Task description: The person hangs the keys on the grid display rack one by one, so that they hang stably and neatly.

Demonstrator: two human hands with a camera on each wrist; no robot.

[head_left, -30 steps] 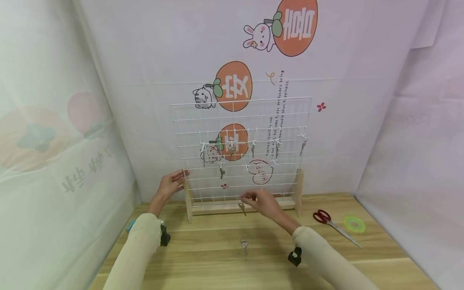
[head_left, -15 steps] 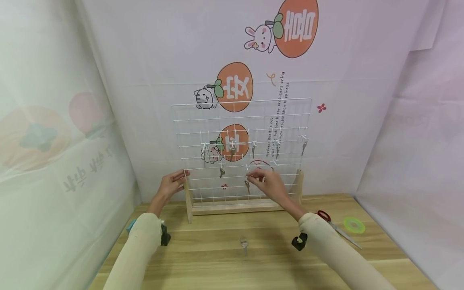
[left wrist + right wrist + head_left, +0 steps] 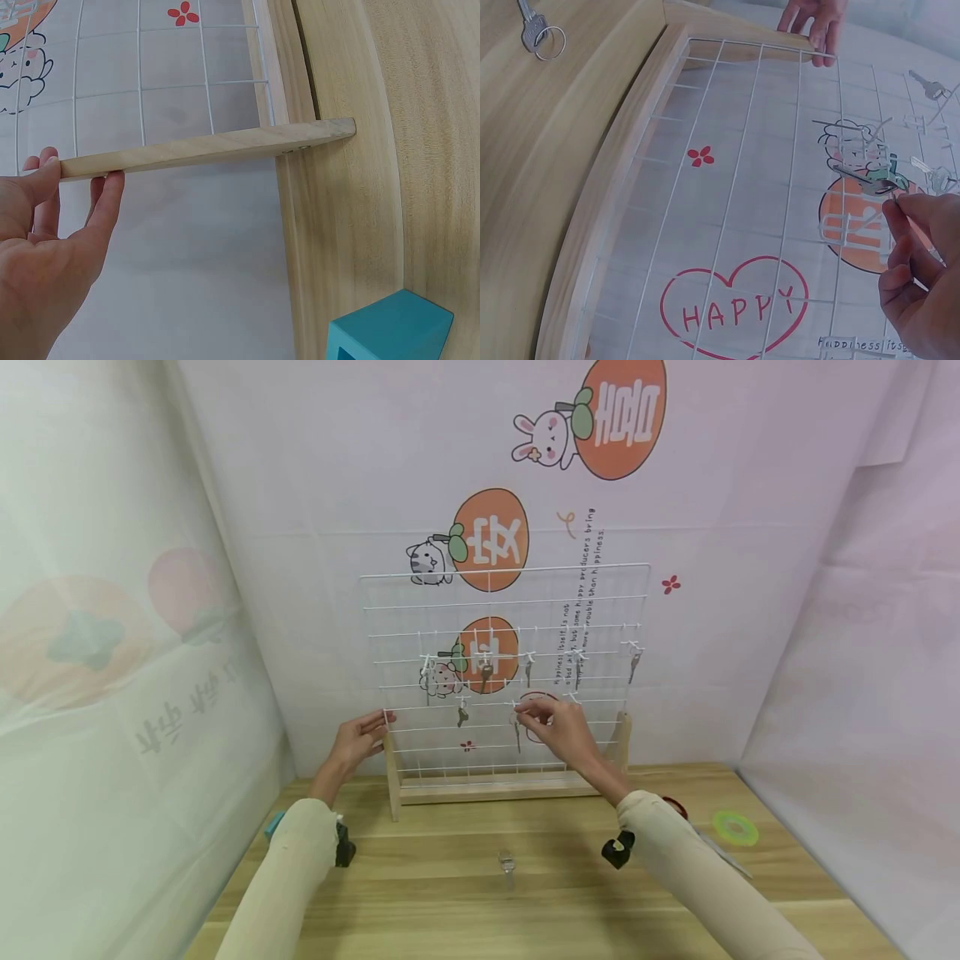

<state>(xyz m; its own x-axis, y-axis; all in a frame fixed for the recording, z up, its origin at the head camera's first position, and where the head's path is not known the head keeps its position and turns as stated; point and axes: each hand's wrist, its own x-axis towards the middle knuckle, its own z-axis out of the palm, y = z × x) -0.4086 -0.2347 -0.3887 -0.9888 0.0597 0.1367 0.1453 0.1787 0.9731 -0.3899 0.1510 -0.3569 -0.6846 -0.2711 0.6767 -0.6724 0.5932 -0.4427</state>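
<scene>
A white wire grid rack (image 3: pixel 442 731) stands upright in a wooden frame, with several small white hooks on it. Keys hang from some hooks, among them one at the far right (image 3: pixel 634 667) and a lower one (image 3: pixel 462 717). My left hand (image 3: pixel 356 743) holds the top of the left wooden upright (image 3: pixel 210 146) between thumb and fingers. Between thumb and forefinger my right hand (image 3: pixel 561 727) pinches a key (image 3: pixel 859 178) by its ring end, right at a hook in the lower row. In the head view, that key dangles below the fingertips.
Another key with a ring (image 3: pixel 534 31) lies on the wooden table (image 3: pixel 420 893) in front of the rack. Red-handled scissors (image 3: pixel 723 853), partly behind the right sleeve, and a yellow-green ring (image 3: pixel 735 828) lie at right. A teal block (image 3: pixel 394 330) sits at left.
My right hand has risen with the key from near the rack's base to the lower hook row. The left hand has kept its hold on the upright.
</scene>
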